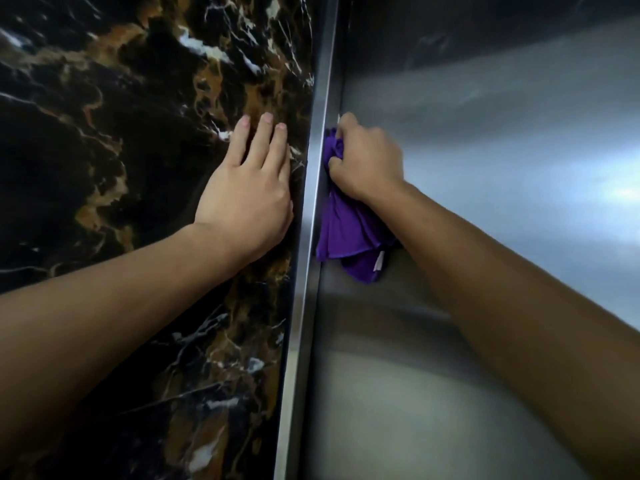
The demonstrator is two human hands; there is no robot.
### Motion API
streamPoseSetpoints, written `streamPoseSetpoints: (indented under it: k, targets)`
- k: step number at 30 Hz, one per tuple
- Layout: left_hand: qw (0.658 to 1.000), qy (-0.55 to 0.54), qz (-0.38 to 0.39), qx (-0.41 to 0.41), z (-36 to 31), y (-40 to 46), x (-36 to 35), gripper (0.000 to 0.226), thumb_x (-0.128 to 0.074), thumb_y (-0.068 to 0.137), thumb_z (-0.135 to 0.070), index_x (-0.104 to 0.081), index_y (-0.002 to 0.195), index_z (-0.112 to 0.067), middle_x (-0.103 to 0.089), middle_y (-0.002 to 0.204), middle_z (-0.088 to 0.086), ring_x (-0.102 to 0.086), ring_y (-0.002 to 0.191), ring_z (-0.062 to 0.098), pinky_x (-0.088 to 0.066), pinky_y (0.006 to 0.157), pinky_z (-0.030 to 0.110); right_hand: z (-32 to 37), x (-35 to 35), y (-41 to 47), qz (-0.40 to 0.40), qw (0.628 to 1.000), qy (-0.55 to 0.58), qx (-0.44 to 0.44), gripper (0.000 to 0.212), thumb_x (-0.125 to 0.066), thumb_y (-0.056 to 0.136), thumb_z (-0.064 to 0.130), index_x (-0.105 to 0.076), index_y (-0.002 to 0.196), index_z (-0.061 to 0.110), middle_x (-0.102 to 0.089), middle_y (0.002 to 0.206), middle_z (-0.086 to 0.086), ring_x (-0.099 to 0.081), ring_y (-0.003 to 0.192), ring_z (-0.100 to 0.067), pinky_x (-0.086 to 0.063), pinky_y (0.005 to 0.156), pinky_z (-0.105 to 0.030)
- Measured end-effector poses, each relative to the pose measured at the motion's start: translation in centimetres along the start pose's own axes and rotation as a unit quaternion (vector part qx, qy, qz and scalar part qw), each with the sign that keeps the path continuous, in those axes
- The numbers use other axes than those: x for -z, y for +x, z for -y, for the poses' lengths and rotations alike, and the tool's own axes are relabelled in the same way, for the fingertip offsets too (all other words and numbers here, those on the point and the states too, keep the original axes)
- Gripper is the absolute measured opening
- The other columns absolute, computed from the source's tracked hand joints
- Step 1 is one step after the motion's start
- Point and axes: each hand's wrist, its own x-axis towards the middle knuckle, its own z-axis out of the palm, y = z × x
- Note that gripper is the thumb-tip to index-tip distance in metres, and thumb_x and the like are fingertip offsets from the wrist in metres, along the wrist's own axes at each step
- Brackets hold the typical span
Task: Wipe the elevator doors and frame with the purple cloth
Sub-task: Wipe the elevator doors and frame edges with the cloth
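Observation:
My right hand (367,161) grips the bunched purple cloth (349,233) and holds it against the inner side of the steel elevator frame (311,209), in the corner where the frame meets the brushed steel door (502,140). The cloth's loose end hangs below my fist, with a small white tag showing. My left hand (249,188) rests flat on the dark marble wall (121,133) just left of the frame, fingers straight and pointing up.
The black and brown veined marble fills the left half of the view. The narrow steel frame strip runs top to bottom through the middle. The steel door surface spreads to the right, with light reflections on it.

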Motion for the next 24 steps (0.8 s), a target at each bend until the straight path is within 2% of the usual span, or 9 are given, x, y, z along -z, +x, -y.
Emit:
streamPoseSetpoints:
  k: [5, 9, 15, 19, 24]
  targets:
    - [0.999, -0.023, 0.034, -0.032, -0.9, -4.4, 0.4, 0.073, -0.026, 0.101, -0.044, -0.019, 0.157, 0.003, -0.01, 0.167, 0.025, -0.004, 0.156, 0.044, -0.008, 0.125, 0.058, 1.1, -1.3, -4.5, 0.021, 0.999, 0.021, -0.042, 0.034, -0.059, 0.085, 0.026, -0.051, 0.117, 0.015, -0.063, 0.097, -0.012, -0.059, 0.089, -0.034, -0.039, 0.067, -0.034]
    - [0.996, -0.035, 0.062, -0.062, -1.9, -9.2, 0.3, 0.076, -0.023, 0.101, -0.048, -0.018, 0.157, 0.002, -0.007, 0.168, 0.024, -0.001, 0.156, 0.043, -0.005, 0.126, 0.058, 1.8, -2.6, -9.6, 0.037, 0.997, 0.017, -0.058, 0.031, -0.06, 0.088, 0.026, -0.052, 0.116, 0.016, -0.049, 0.088, -0.004, -0.045, 0.077, -0.023, -0.035, 0.066, -0.031]
    - [0.997, -0.02, 0.067, -0.045, -3.5, -11.8, 0.0, 0.081, -0.022, 0.101, -0.052, -0.005, 0.158, 0.005, 0.001, 0.168, 0.026, 0.005, 0.156, 0.044, -0.005, 0.125, 0.059, 2.2, -4.1, -13.0, 0.028, 0.997, 0.024, -0.066, 0.033, -0.063, 0.089, 0.028, -0.052, 0.117, 0.017, -0.06, 0.097, -0.009, -0.044, 0.077, -0.019, -0.037, 0.067, -0.03]
    - [0.996, -0.029, 0.068, -0.051, -4.1, -12.9, -0.3, 0.079, -0.022, 0.101, -0.051, -0.012, 0.158, 0.002, -0.003, 0.168, 0.026, 0.002, 0.156, 0.044, -0.006, 0.125, 0.06, 2.5, -4.8, -14.8, 0.029, 0.997, 0.028, -0.061, 0.03, -0.064, 0.087, 0.027, -0.054, 0.113, 0.016, -0.062, 0.091, -0.006, -0.046, 0.076, -0.02, -0.039, 0.066, -0.03]
    - [0.998, -0.028, 0.046, -0.039, -4.9, -14.2, -0.6, 0.075, -0.028, 0.1, -0.051, -0.025, 0.157, -0.003, -0.012, 0.168, 0.022, -0.001, 0.157, 0.041, -0.005, 0.126, 0.059, 2.4, -6.3, -18.3, 0.033, 0.998, 0.034, -0.052, 0.028, -0.063, 0.089, 0.028, -0.053, 0.114, 0.018, -0.051, 0.085, 0.0, -0.047, 0.076, -0.019, -0.035, 0.066, -0.029]
